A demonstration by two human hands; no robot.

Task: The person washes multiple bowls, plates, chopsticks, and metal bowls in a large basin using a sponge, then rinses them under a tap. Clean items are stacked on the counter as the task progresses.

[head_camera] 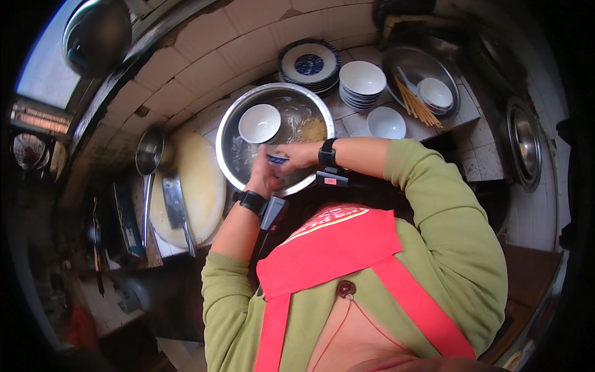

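Note:
Both hands meet over the near side of a metal basin [222,153] that holds water. My left hand [264,174] and my right hand [298,156] grip a small blue-and-white piece of tableware [277,159] between them. Fingers cover most of it, so its exact kind is not clear. Just beyond the hands, a white bowl [259,123] sits in the basin. A yellowish scrubber [312,130], perhaps a loofah, lies in the water at the right.
Behind the basin are stacked blue-rimmed plates [309,64] and stacked bowls [362,79]. A single bowl [386,123], then a metal pan [448,60] with chopsticks [415,104], stand rightward. At left, a cleaver [174,200] and a metal ladle [149,149] rest by a round chopping board [204,186].

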